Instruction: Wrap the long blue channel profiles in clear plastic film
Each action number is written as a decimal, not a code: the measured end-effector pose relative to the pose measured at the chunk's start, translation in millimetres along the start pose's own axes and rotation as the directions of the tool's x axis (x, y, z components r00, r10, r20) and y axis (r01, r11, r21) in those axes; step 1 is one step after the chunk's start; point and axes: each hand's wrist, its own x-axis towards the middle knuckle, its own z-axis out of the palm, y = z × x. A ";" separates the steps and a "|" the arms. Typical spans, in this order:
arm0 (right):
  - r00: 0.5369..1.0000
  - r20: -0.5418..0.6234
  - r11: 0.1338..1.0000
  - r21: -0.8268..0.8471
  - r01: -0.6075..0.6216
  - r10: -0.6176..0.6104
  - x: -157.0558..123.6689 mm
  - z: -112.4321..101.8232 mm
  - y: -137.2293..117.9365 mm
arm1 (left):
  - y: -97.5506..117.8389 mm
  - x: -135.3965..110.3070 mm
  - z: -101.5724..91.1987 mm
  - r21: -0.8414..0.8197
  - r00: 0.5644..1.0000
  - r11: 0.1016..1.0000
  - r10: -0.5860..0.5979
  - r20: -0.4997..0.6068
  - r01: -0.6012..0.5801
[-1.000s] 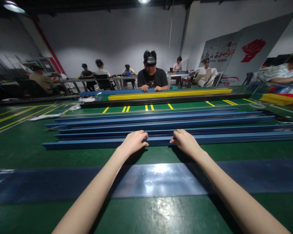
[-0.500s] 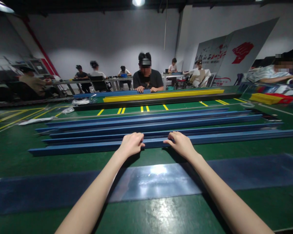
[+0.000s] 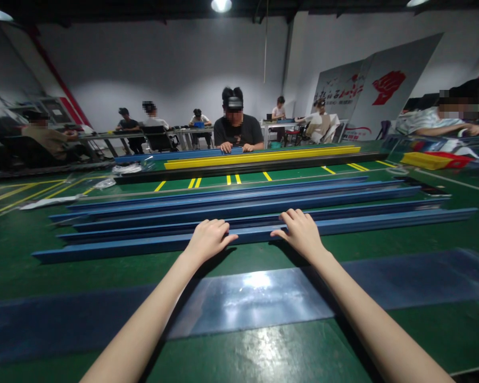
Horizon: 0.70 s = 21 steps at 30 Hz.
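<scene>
A long blue profile strip (image 3: 363, 225), the nearest of several lying side by side, runs across the green tabletop. My left hand (image 3: 208, 240) is on it left of its middle, fingers curled over the top and thumb along the near side. My right hand (image 3: 301, 234) grips the same strip a short way to the right, its thumb pointing inward and fingers bent over the far side. The fingertips of both hands are partly hidden behind the strip. Close to me, under my forearms, lies a long, flat, glossy bluish sheet (image 3: 259, 300).
More blue strips (image 3: 247, 199) lie just beyond. Farther back are a yellow strip (image 3: 263, 158) and a black strip (image 3: 247, 170). A phone (image 3: 429, 187) rests at the right, near a yellow tray (image 3: 425, 160). A co-worker (image 3: 238, 130) faces me across the table.
The view has shifted and tilted slightly. Both thumbs stretch out more, and the right hand's fingers look a little more raised. The hands stay at the same strip.
</scene>
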 end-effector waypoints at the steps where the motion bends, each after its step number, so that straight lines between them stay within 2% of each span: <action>1: 1.000 0.008 1.000 0.015 -0.018 0.018 1.4 2.9 -0.7 | 0.0 1.1 1.9 0.018 1.000 1.000 -0.007 -0.020 0.007; 5: 0.996 0.020 0.993 0.077 -0.084 0.083 9.8 15.2 -2.0 | -4.7 8.4 13.8 0.080 0.992 0.995 -0.044 -0.118 0.054; 8: 0.994 0.010 0.987 0.110 -0.113 0.113 16.8 21.4 0.5 | -13.2 13.5 25.6 0.078 0.965 0.985 -0.135 -0.227 0.156; 11: 0.994 -0.017 0.988 0.115 -0.105 0.108 20.8 23.9 5.6 | -22.0 15.6 35.8 0.049 0.938 0.973 -0.202 -0.281 0.225; 16: 0.995 -0.054 0.992 0.101 -0.079 0.085 25.1 24.9 14.9 | -30.6 15.5 42.6 -0.028 0.933 0.983 -0.184 -0.309 0.184; 21: 0.998 -0.032 0.985 0.166 -0.043 0.049 42.6 32.1 17.9 | -34.0 17.4 42.7 -0.069 0.947 0.986 -0.163 -0.275 0.150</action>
